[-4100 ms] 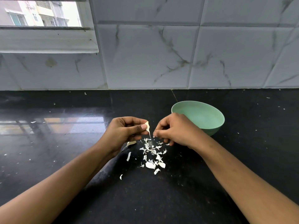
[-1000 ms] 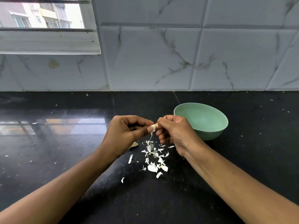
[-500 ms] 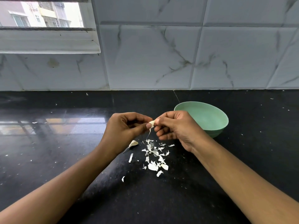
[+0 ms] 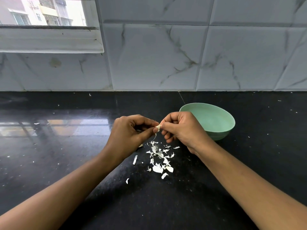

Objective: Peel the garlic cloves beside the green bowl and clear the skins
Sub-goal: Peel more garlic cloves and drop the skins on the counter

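A small pale garlic clove (image 4: 158, 127) is pinched between my left hand (image 4: 129, 135) and my right hand (image 4: 181, 130), held above the black counter. A thin strip of skin hangs down from the clove. Under the hands lies a scatter of white garlic skins (image 4: 157, 161). The green bowl (image 4: 216, 121) stands just right of my right hand, its inside looking bare. Another pale piece (image 4: 140, 145) peeks out below my left hand; I cannot tell whether it is a clove or skin.
The black glossy counter (image 4: 66, 146) stretches left and right, with small white specks on it. A marble-tiled wall (image 4: 166, 55) rises behind it, and a window sill (image 4: 49, 40) sits at the upper left.
Both hands have stayed together on the clove, shifting slightly; my right fingers have worked at its tip and a thin strip of skin now dangles from it.
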